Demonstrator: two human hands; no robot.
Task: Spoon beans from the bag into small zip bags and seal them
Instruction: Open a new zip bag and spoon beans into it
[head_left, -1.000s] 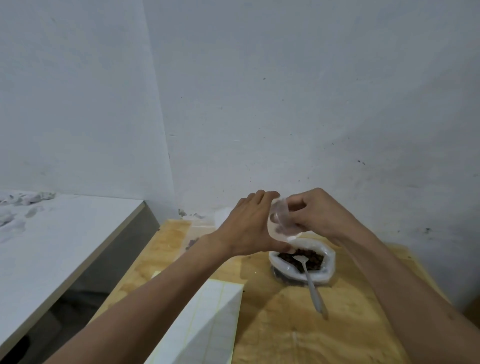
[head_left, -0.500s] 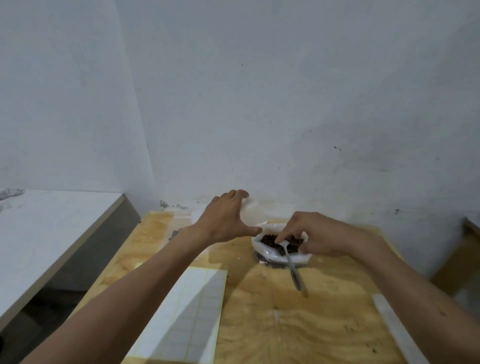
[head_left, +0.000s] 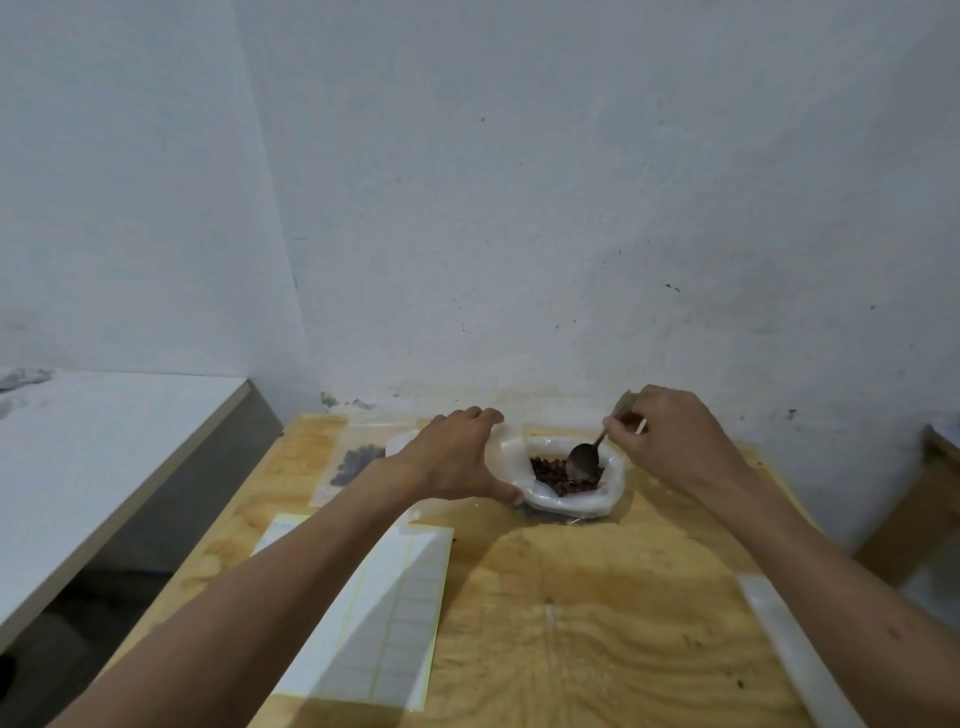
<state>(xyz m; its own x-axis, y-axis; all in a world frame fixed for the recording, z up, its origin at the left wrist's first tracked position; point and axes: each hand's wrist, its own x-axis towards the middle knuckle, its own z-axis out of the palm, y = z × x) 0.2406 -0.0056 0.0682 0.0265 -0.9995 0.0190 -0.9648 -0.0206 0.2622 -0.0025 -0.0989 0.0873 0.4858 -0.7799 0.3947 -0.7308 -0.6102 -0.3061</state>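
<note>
Right hand pinches the spoon in the bean bag, left hand spread beside it; one filled zip bag, seemingly, lies done.

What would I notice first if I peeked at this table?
Probably the white bag of dark beans near the wall at the back of the wooden table. The right hand dips a spoon into it, while the left hand holds its edge. A sheet of labels lies nearer, on the left.
</note>
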